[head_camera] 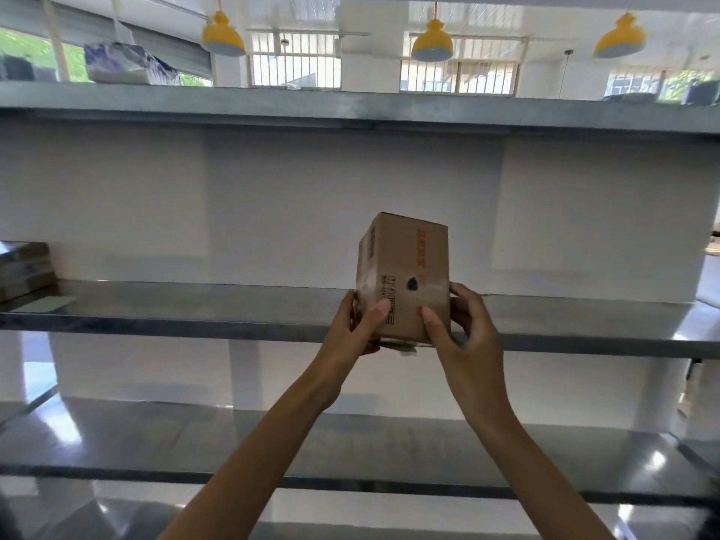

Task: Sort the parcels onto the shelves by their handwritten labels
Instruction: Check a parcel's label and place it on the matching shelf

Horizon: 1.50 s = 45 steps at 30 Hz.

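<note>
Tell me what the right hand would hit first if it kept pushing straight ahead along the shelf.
Probably nothing near: the right hand grips the brown cardboard box over the middle grey metal shelf, and beyond lies bare shelf, then the white back wall. Depth is uncertain.

Open run of middle shelf (195, 305) left and right of the held box (405, 274); stacked parcels (23, 267) blocking only its far left end. Upper shelf (350, 107) close overhead.

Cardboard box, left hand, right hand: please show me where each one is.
cardboard box (405, 259), head view, on its upper face.
left hand (356, 325), head view, on its back.
right hand (465, 329), head view, on its back.
</note>
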Motion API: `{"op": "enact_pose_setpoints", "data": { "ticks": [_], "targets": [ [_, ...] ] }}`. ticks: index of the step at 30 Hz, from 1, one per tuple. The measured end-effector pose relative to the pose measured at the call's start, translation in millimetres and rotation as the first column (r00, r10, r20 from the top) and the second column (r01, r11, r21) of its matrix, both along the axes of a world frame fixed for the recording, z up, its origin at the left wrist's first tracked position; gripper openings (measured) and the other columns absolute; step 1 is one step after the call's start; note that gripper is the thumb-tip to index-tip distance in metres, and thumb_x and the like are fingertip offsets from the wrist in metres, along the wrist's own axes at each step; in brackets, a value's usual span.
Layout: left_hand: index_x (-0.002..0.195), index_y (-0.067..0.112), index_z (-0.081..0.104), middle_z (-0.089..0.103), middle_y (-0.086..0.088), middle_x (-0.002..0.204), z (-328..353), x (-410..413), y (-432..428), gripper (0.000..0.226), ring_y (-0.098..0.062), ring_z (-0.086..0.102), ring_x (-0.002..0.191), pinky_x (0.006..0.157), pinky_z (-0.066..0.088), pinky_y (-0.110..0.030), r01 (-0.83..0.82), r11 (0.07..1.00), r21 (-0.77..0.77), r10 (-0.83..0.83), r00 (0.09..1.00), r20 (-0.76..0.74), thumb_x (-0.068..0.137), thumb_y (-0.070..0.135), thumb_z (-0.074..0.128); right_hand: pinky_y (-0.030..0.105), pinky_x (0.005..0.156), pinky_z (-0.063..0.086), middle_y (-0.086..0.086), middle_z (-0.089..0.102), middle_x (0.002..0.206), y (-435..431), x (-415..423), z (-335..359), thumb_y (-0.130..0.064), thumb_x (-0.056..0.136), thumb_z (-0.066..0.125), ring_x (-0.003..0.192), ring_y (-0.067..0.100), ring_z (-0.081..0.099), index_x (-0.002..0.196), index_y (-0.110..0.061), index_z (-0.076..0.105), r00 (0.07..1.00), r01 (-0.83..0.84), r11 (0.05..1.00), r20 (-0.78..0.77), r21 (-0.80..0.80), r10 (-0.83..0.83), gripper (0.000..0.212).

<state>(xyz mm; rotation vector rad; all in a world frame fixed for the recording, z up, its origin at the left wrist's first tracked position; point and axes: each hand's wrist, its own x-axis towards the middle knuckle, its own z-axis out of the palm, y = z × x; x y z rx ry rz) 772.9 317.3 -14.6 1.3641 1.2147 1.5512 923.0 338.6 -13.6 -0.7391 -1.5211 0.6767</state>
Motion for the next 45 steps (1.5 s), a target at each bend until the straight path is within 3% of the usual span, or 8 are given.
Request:
{"op": "enact_pose_setpoints", "data": {
  "ticks": [7,11,15,22,31,35,40,45],
  "targets": [
    [0.111,0.037,0.047,0.057,0.001,0.114,4.1,7.2,-8.2,0.050,-0.018,0.058,0.104,0.073,0.059,-0.030,0.067,0.997,0.042,-0.075,0.970,0.233,0.067,0.061,0.048,0.005,0.071,0.050,-0.017,0.055,0.124,1.7,14.4,3.7,-0.051,0.079,0.052,0.110,-0.004,0.055,0.128,-0.038,0.049,0.979,-0.196,0.979,-0.064,-0.057,0.192,0.051],
    [0.113,0.037,0.046,0.058,0.006,0.114,8.6,15.1,-9.3,0.051,-0.015,0.059,0.104,0.072,0.058,-0.027,0.056,0.994,0.099,-0.074,0.980,0.186,0.069,0.065,0.046,0.038,0.103,0.045,-0.010,0.045,0.140,9.8,17.9,3.0,-0.067,0.071,0.045,0.123,0.010,0.049,0.140,-0.042,0.032,0.911,-0.411,0.861,-0.102,-0.298,0.400,0.074],
    [0.120,0.040,0.041,0.056,0.010,0.120,9.4,17.2,-7.9,0.053,-0.010,0.058,0.107,0.077,0.056,-0.021,0.054,0.996,0.070,-0.058,0.997,0.058,0.073,0.063,0.036,0.044,0.094,0.052,-0.003,0.058,0.130,13.4,22.5,-1.5,-0.077,0.053,0.065,0.116,0.020,0.060,0.136,-0.035,0.041,0.805,-0.591,0.721,-0.210,-0.361,0.555,0.096],
    [0.145,0.029,0.027,0.042,0.007,0.144,1.3,18.7,-11.6,0.048,-0.015,0.044,0.130,0.107,0.042,-0.040,-0.129,0.975,0.181,0.151,0.981,-0.118,0.098,0.035,0.032,0.035,0.087,0.056,-0.007,0.041,0.140,20.9,22.7,-13.8,-0.055,0.064,0.067,0.119,0.021,0.053,0.138,-0.046,0.032,0.914,-0.404,0.879,-0.136,-0.251,0.381,0.082],
    [0.139,0.045,0.011,0.031,0.027,0.130,2.3,32.0,-9.3,0.067,0.004,0.045,0.112,0.078,0.045,-0.001,-0.163,0.979,0.126,0.177,0.978,-0.112,0.083,0.051,0.046,-0.001,0.065,0.045,-0.005,0.031,0.150,14.5,18.0,-22.6,-0.050,0.064,0.065,0.120,0.008,0.042,0.144,-0.043,0.015,0.980,-0.179,0.973,0.060,-0.148,0.190,0.094],
    [0.148,0.031,-0.006,0.023,0.007,0.149,1.4,36.9,-5.5,0.108,-0.015,0.038,0.131,0.100,0.049,-0.040,-0.219,0.968,0.125,0.243,0.942,-0.230,0.072,0.050,0.068,0.008,0.084,0.043,-0.012,0.029,0.147,4.4,13.5,-23.1,-0.045,0.066,0.066,0.124,0.006,0.040,0.146,-0.036,0.016,0.989,-0.133,0.985,0.048,-0.106,0.139,0.095],
    [0.139,0.042,0.016,0.036,0.012,0.137,3.3,27.5,-8.1,0.082,-0.011,0.046,0.120,0.082,0.053,-0.014,-0.125,0.984,0.125,0.134,0.988,-0.071,0.070,0.056,0.058,0.014,0.081,0.051,-0.011,0.056,0.127,5.5,31.0,-17.2,-0.027,0.090,0.058,0.112,0.009,0.058,0.132,-0.038,0.046,0.978,-0.180,0.971,-0.135,-0.156,0.160,0.045],
    [0.146,0.040,0.016,0.038,0.015,0.137,1.3,29.0,-6.8,0.080,-0.009,0.046,0.122,0.099,0.044,-0.027,-0.047,0.993,0.111,0.058,0.993,-0.106,0.075,0.059,0.047,0.037,0.101,0.048,-0.006,0.068,0.116,2.6,37.3,-22.6,-0.014,0.094,0.052,0.109,0.013,0.062,0.118,-0.036,0.059,0.965,-0.168,0.971,-0.231,-0.170,0.126,0.033]
  ]
}}
